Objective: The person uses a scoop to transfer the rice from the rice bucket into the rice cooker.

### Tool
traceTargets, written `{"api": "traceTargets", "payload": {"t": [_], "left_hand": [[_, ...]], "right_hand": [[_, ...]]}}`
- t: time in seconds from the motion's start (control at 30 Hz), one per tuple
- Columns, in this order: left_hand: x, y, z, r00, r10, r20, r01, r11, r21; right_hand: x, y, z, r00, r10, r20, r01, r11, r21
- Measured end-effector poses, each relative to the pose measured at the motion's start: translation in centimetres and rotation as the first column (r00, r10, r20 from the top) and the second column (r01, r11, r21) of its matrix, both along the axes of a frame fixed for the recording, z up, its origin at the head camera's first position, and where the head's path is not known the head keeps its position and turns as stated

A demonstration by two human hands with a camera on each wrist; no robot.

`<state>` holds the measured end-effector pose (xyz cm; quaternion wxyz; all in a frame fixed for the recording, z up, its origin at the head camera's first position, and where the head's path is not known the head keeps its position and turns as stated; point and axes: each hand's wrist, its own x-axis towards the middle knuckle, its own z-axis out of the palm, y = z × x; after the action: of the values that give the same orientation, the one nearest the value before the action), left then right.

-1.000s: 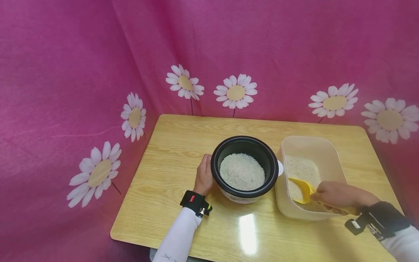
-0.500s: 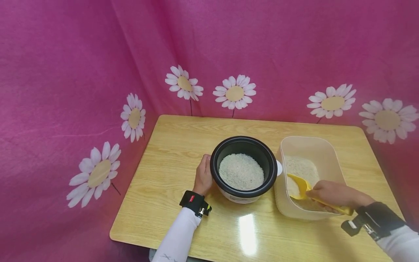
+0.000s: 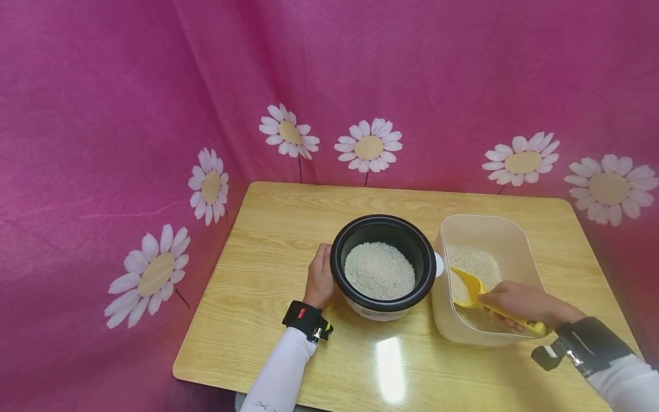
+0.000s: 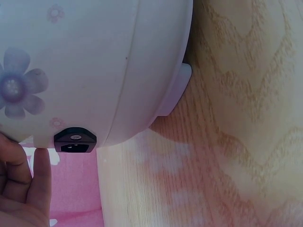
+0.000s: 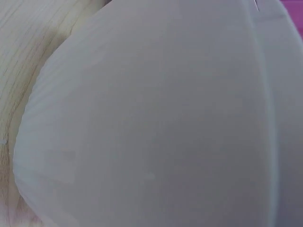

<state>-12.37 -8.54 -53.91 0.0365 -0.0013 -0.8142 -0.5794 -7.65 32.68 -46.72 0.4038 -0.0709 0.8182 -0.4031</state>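
In the head view a rice cooker point(image 3: 383, 312) with a dark inner pot holds white rice point(image 3: 380, 271). My left hand point(image 3: 320, 277) grips the cooker's left side; the left wrist view has its fingers point(image 4: 41, 172) against the white wall beside a black power socket point(image 4: 75, 140). My right hand point(image 3: 520, 303) holds a yellow scoop point(image 3: 469, 289) by its handle, fingers curled round it. Rice lies in the scoop's bowl, which is inside the cream rice bin point(image 3: 463, 335), near its left wall. The bin's outer wall fills the right wrist view, hiding the right hand there.
The bin stands close to the cooker's right side, by its white handle point(image 3: 439, 264). Both are on a wooden table point(image 3: 273, 229) with rounded corners. A pink curtain point(image 3: 437, 68) with daisies hangs behind the table and on its left.
The right hand has shifted slightly left and away from me with the rice-filled scoop, and more of the scoop's handle end shows. The left hand and the cooker stay nearly still.
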Motion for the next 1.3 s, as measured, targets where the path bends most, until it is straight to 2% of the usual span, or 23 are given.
{"api": "traceTargets", "payload": {"t": [0.3,0.67,0.87,1.3], "left_hand": [[0.0,0.0,0.0,1.0,0.001,0.026,-0.001,1.0,0.008],[0.0,0.0,0.0,1.0,-0.004,0.02,0.004,1.0,0.024],[0.0,0.0,-0.1,1.0,0.003,-0.021,-0.003,1.0,0.006],[0.2,0.0,0.1,1.0,0.006,-0.009,-0.006,1.0,0.015]], "right_hand": [[0.0,-0.2,0.2,0.999,-0.036,-0.012,0.036,0.999,-0.022],[-0.1,-0.1,-0.1,0.985,-0.174,-0.019,0.173,0.984,-0.037],[0.1,-0.2,-0.1,0.974,-0.228,-0.009,0.228,0.972,-0.051],[0.8,-0.3,1.3,0.957,-0.291,0.004,0.29,0.951,-0.111]]}}
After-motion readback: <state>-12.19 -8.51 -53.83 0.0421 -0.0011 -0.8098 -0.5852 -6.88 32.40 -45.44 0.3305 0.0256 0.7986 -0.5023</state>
